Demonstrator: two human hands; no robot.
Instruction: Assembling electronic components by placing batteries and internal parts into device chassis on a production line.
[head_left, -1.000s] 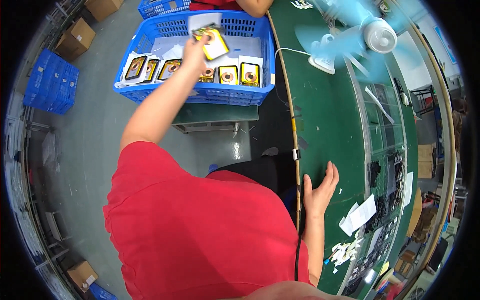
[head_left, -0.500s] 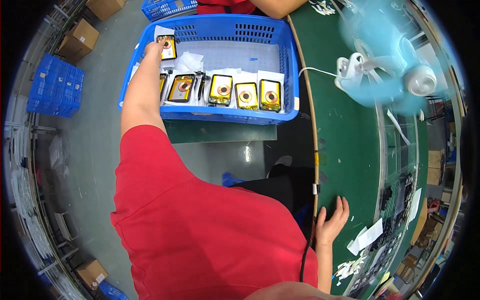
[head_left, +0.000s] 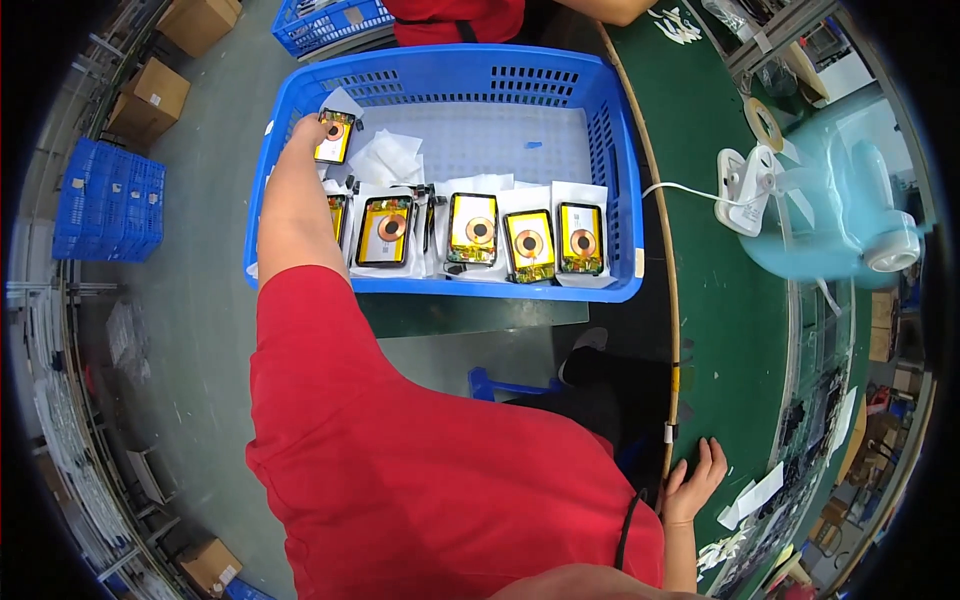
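Observation:
My left hand (head_left: 309, 133) reaches into the far left corner of a blue plastic basket (head_left: 440, 284). It grips the left side of an open phone-like device (head_left: 335, 143) with a yellow-edged face and a round copper coil; most of the fingers are hidden. More such devices stand on white paper along the basket's near side: one (head_left: 386, 231) left of centre, one (head_left: 472, 229) in the middle, one (head_left: 581, 238) at the right. My right hand (head_left: 695, 482) rests with parted fingers on the edge of the green table (head_left: 710, 350), holding nothing.
Crumpled white paper (head_left: 388, 158) lies inside the basket. A clip-on fan (head_left: 820, 205), its blades blurred, stands at the table's right. Another person's red sleeve (head_left: 455, 20) is beyond the basket. Blue crates (head_left: 110, 210) and cardboard boxes (head_left: 150, 100) stand on the floor at left.
The whole view has shifted, so the basket and table appear lower and farther right. My left hand is still at the same device, which now looks slightly tilted. My right hand stays on the table edge.

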